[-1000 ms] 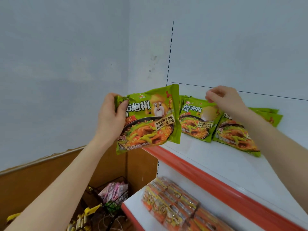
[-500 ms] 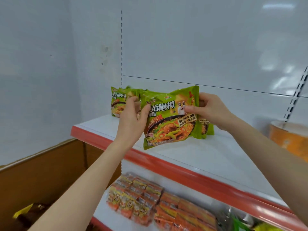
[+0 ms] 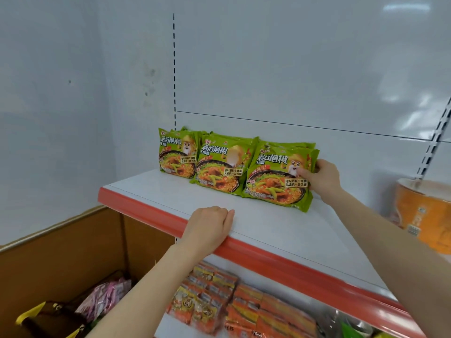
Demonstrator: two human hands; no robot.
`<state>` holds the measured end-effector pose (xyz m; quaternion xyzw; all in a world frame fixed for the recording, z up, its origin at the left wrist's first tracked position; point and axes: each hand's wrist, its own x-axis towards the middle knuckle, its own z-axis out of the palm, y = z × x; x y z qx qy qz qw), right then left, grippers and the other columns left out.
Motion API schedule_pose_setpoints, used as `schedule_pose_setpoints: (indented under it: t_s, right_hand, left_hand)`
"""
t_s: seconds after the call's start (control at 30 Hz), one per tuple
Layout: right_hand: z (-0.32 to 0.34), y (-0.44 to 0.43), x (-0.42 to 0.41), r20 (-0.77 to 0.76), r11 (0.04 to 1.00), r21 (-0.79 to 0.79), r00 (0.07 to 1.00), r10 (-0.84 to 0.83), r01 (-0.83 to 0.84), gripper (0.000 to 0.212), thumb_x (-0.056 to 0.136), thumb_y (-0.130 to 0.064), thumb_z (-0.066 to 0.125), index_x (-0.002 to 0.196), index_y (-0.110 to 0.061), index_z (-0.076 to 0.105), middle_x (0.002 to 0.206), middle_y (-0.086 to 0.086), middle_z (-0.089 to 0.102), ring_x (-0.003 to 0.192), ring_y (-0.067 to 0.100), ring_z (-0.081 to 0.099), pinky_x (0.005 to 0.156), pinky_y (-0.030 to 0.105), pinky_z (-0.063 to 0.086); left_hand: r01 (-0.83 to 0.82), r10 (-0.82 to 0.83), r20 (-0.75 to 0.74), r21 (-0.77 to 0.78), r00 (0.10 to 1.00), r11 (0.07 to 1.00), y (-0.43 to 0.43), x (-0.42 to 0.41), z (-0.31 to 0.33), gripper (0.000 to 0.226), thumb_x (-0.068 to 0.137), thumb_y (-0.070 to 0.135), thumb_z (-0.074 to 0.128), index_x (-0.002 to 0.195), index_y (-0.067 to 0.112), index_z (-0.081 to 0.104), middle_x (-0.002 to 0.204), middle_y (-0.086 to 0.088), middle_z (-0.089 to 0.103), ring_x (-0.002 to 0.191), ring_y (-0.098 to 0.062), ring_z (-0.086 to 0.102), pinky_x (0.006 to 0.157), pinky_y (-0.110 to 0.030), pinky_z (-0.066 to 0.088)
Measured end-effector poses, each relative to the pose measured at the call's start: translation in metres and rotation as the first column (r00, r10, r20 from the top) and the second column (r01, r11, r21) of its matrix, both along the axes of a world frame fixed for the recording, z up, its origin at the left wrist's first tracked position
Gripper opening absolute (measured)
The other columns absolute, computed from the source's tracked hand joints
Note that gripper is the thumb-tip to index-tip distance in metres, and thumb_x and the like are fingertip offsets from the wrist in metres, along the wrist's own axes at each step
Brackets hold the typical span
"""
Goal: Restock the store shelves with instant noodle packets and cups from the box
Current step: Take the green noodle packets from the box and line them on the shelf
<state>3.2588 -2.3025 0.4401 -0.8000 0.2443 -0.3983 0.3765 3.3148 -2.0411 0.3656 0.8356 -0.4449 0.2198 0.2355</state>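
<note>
Three green instant noodle packets lean in a row against the back panel of the white shelf point(image 3: 280, 230). My right hand point(image 3: 319, 175) grips the right edge of the rightmost green packet point(image 3: 275, 176), thumb on its front. The middle packet point(image 3: 220, 164) and the left packet point(image 3: 177, 152) stand free, with more green packets tucked behind them. My left hand point(image 3: 210, 226) rests on the shelf's red front edge with fingers curled and nothing in it.
An orange noodle cup point(image 3: 425, 213) stands at the shelf's right end. Orange noodle packets point(image 3: 239, 303) fill the lower shelf. Down left, by a brown wooden panel point(image 3: 61, 259), lie pink packets point(image 3: 105, 298) and a yellow-handled bag point(image 3: 48, 320).
The packet I held with both hands now stands on the shelf at the right of the row. My left hand let go and dropped to the shelf's red edge.
</note>
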Motion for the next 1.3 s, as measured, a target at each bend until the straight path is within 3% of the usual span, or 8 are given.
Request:
schedule_pose_setpoints:
  t_s: [0.13,0.23,0.4,0.53,0.6,0.77,1.03,1.3]
  right_hand:
    - [-0.001,0.0,0.005,-0.053,0.997,-0.068,0.998,-0.024,0.021,0.035,0.082,-0.021,0.067,0.095,0.01,0.057,0.098,0.028,0.062,0.089,0.038,0.058,0.07,0.036,0.04]
    - [-0.001,-0.001,0.006,-0.104,0.997,-0.078,0.994,-0.02,0.012,0.039,0.083,-0.027,0.066,0.102,0.006,0.056,0.104,0.024,0.062,0.097,0.037,0.057,0.074,0.038,0.042]
    - [0.008,-0.003,0.001,-0.13,0.996,-0.073,0.99,-0.057,0.048,0.052,0.076,-0.031,0.072,0.114,-0.002,0.049,0.112,0.014,0.058,0.106,0.03,0.055,0.081,0.037,0.043]
    - [0.02,0.002,-0.009,-0.045,0.94,-0.31,0.985,-0.164,0.142,0.056,0.082,-0.032,0.063,0.127,-0.004,0.043,0.125,0.016,0.05,0.119,0.031,0.045,0.095,0.04,0.038]
    - [0.028,0.014,-0.01,0.017,0.887,-0.448,0.993,-0.117,0.113,0.046,0.088,-0.026,0.056,0.127,-0.004,0.045,0.129,0.015,0.047,0.124,0.028,0.039,0.099,0.032,0.032]
    - [0.045,0.076,0.013,-0.053,0.763,-0.615,0.976,0.212,-0.199,0.03,0.092,-0.02,0.05,0.117,-0.005,0.055,0.12,0.01,0.057,0.115,0.022,0.049,0.095,0.026,0.033]
    - [0.033,0.228,0.055,-0.209,0.51,-0.616,0.749,0.629,-0.6,0.023,0.089,-0.015,0.053,0.107,-0.002,0.059,0.104,0.012,0.065,0.098,0.027,0.059,0.09,0.039,0.043]
    - [-0.065,0.387,0.066,-0.433,0.28,-0.421,0.463,0.773,-0.862,0.028,0.092,-0.02,0.05,0.116,-0.008,0.056,0.115,0.008,0.062,0.107,0.02,0.057,0.092,0.032,0.044]
  left_hand:
    - [-0.006,0.006,0.01,-0.012,1.0,1.0,-0.001,0.003,-0.003,0.041,0.1,0.029,0.029,0.066,0.009,0.04,0.055,0.004,0.029,0.062,-0.025,0.044,0.061,-0.032,0.032]
    - [-0.001,0.001,0.006,-0.029,1.0,1.0,-0.001,0.003,-0.002,0.046,0.095,0.038,0.021,0.064,0.01,0.041,0.053,0.004,0.028,0.061,-0.029,0.049,0.058,-0.031,0.03]
    - [0.024,-0.021,0.041,-0.085,0.999,0.996,-0.001,0.006,-0.007,0.054,0.08,0.049,0.005,0.058,0.011,0.037,0.049,0.006,0.025,0.051,-0.026,0.041,0.054,-0.03,0.026]
    - [-0.003,0.006,0.041,-0.069,0.999,0.998,-0.004,0.005,-0.005,0.056,0.083,0.05,0.005,0.064,0.011,0.041,0.053,0.003,0.032,0.06,-0.029,0.049,0.057,-0.032,0.033]
    - [-0.037,0.039,0.065,-0.031,0.997,0.999,-0.003,0.007,-0.004,0.055,0.085,0.048,0.006,0.067,0.012,0.045,0.059,-0.001,0.042,0.065,-0.029,0.054,0.062,-0.034,0.037]
    - [-0.205,0.184,0.314,0.035,0.932,0.978,0.005,0.0,0.001,0.049,0.089,0.037,0.028,0.058,0.012,0.057,0.046,0.0,0.052,0.042,-0.022,0.052,0.049,-0.031,0.045]
    - [-0.383,0.377,0.322,-0.047,0.869,0.923,0.088,-0.036,-0.026,0.041,0.089,0.035,0.036,0.062,0.016,0.061,0.047,0.006,0.053,0.041,-0.015,0.05,0.044,-0.025,0.043]
    - [-0.651,0.637,0.146,0.085,0.757,0.755,0.228,-0.086,-0.103,0.032,0.081,0.032,0.045,0.055,0.017,0.057,0.045,0.002,0.054,0.037,-0.017,0.053,0.039,-0.019,0.036]
